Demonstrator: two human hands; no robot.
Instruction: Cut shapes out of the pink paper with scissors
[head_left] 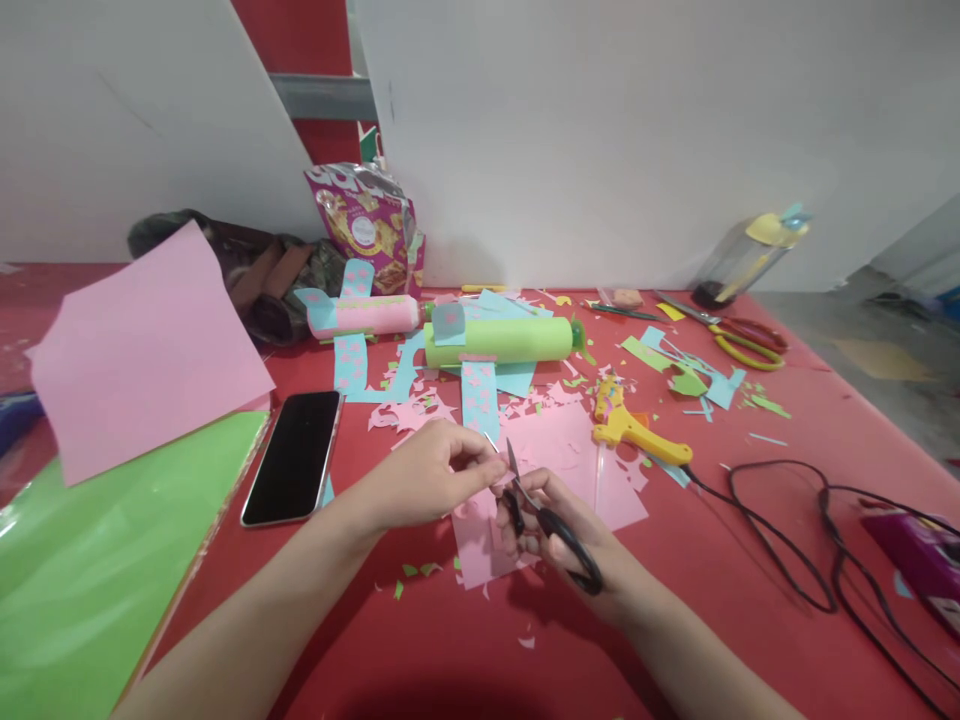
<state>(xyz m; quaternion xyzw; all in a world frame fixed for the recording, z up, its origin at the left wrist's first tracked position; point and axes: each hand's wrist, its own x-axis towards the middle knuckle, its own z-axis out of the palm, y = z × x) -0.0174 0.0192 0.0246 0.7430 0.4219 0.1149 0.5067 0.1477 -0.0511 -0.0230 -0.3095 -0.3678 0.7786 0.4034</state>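
My right hand (559,525) grips black-handled scissors (566,545), their blades spread apart and pointing away from me. Close to the blades, my left hand (442,475) pinches a small piece of pink paper (505,480) between thumb and fingertips. Below both hands lies a sheet of pink paper (570,435) strewn with scraps. Just beyond is a green paper tube (517,341) with blue, pink-dotted paper flaps, shaped like an airplane. A similar pink paper tube (382,315) rests to its left.
A black phone (294,455) and pink sheet (150,350) lie left, over green sheets (127,560). To the right are a yellow glue gun (637,435) with its cord, red-and-yellow scissors (742,335) and a bottle (750,260). A snack bag (367,225) stands behind.
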